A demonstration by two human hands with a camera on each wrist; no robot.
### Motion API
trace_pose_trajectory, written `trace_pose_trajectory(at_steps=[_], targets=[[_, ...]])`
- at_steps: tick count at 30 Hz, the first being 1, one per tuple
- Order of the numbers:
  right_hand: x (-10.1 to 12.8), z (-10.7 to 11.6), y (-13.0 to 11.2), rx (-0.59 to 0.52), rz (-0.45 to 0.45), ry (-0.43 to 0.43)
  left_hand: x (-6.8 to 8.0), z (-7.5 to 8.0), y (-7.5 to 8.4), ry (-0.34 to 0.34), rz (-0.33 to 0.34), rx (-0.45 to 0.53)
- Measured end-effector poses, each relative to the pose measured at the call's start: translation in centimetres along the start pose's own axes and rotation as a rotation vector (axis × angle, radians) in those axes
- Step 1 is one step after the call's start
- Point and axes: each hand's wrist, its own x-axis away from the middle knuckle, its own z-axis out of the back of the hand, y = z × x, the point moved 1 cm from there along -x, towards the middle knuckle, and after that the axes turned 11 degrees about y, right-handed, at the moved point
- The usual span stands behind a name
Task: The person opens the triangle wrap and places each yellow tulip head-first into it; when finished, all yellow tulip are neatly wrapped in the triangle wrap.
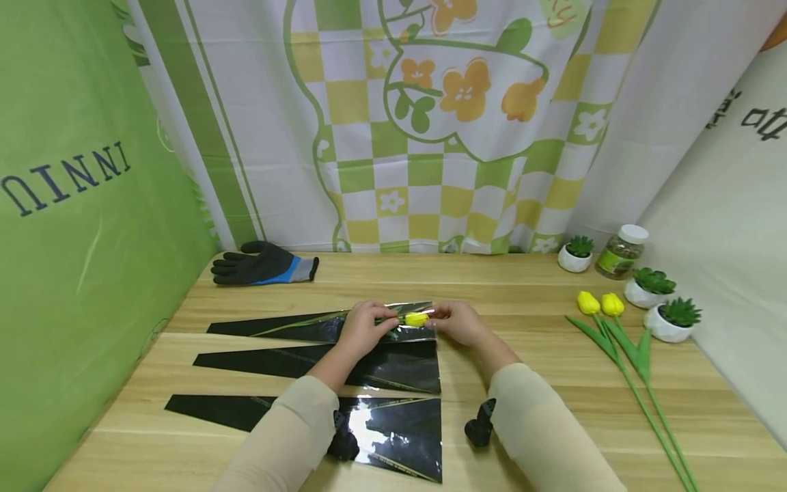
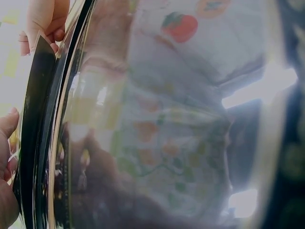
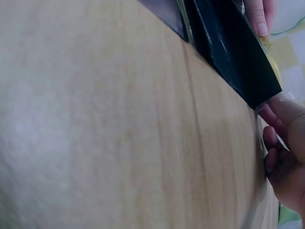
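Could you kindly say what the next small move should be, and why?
I'd probably have the left hand ease the yellow tulip slightly toward the narrow end of the farthest black sleeve: the flower lies near the wide edge, where the right hand is, and the visible stem stops short of the narrow end.

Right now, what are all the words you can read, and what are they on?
"UINNI", as it appears: green cloth.
Word ending in "y", rest unclear: patterned curtain.
Dark characters, cut off, unreadable: white cloth, right.
Jar label: too small.
Gold print, black sheets: too small.
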Motion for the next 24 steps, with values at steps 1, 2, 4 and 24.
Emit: trace_pose_trajectory(at_steps=[1,2,4,24], targets=[[0.0,0.0,0.0,-0.002,-0.003,0.002,0.0,0.0,0.0,-0.001,-0.002,-0.003],[0.1,0.0,-0.1,0.004,-0.001,0.005,0.0,0.1,0.0,-0.003,0.001,-0.001],[0.1,0.0,-0.2,0.013,0.01,0.007,0.1,0.2,0.1,-0.008,0.005,0.001],[2.0,3.2,0.5,-0.03,-0.104,0.001,-0.3,1.1,1.1,-0.166,-0.062,-0.187]])
